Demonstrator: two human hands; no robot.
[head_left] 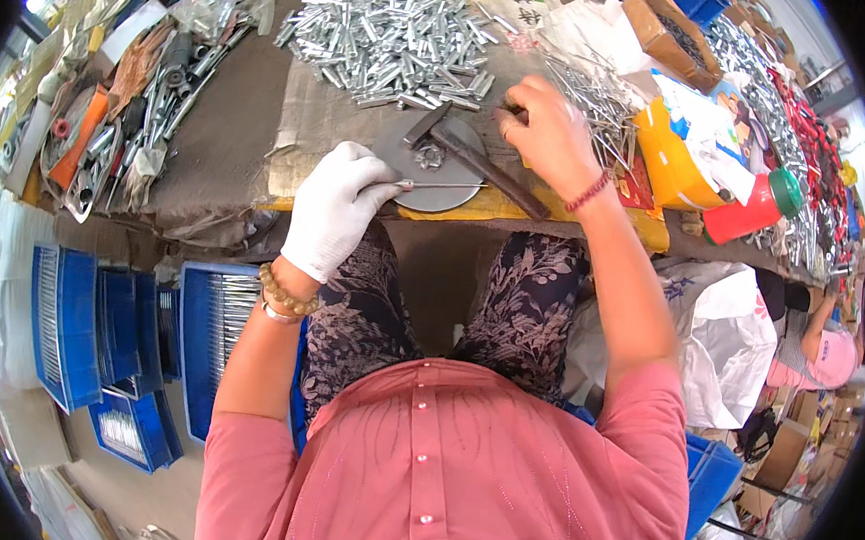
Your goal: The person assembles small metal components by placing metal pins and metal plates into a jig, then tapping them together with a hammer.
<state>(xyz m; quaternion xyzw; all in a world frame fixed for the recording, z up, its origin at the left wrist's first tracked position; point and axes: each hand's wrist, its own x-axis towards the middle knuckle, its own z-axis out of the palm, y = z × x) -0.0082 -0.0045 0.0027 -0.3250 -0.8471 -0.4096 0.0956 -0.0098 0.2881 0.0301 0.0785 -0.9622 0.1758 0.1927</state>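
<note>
My left hand (342,203), in a white glove, pinches a thin metal rod (443,186) that points to the right. The rod lies level over the near part of a round grey metal plate (396,147). A hammer (485,168) rests across the plate, its head on the far side and its dark handle slanting toward me. Beside the hammer head sits a small ring-shaped metal part (428,155). My bare right hand (552,138) is raised beyond the handle with its fingers curled together; what they hold, if anything, is hidden.
A heap of short silver metal sleeves (393,42) covers the far middle of the bench. Thin metal rods (604,111) lie right of my right hand, near a yellow bag (666,151) and a red bottle with green cap (758,208). Tools (165,81) crowd the left; blue bins (68,325) stand below.
</note>
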